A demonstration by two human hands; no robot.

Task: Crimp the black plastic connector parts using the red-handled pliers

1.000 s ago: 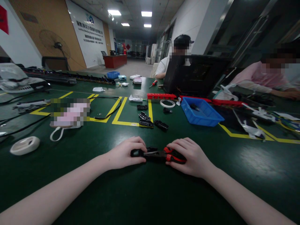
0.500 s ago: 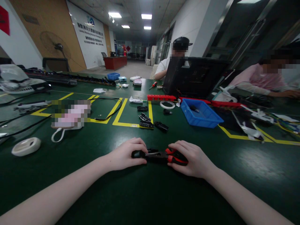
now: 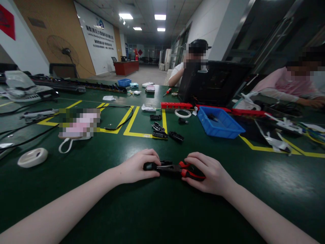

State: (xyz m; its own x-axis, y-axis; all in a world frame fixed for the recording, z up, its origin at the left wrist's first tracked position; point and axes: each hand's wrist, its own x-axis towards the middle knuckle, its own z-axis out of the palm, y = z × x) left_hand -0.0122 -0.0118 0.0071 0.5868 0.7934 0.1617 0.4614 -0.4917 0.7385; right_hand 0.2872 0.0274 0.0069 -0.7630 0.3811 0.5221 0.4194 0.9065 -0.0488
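My right hand (image 3: 209, 173) is closed around the red and black handles of a pair of long-nose pliers (image 3: 175, 167). The pliers' jaws point left and meet a small black plastic part (image 3: 150, 166). Between its thumb and fingers my left hand (image 3: 143, 166) grips that black part. A further dark piece shows just behind the jaws; whether it belongs to the same part I cannot tell. Beyond my hands lie several loose black parts (image 3: 159, 130), some within a yellow-taped outline on the green table (image 3: 122, 210).
A blue bin (image 3: 220, 130) with a dark item inside stands to the right, beside red strips (image 3: 176, 105) and a white ring (image 3: 182, 113). A tape roll (image 3: 33, 158) and a pink phone (image 3: 81, 124) are on the left. Two people sit beyond a large black panel (image 3: 215, 83).
The pliers' handles look spread slightly wider, and my right hand has shifted a little to the right. My left hand keeps its grip. The whole view has moved slightly.
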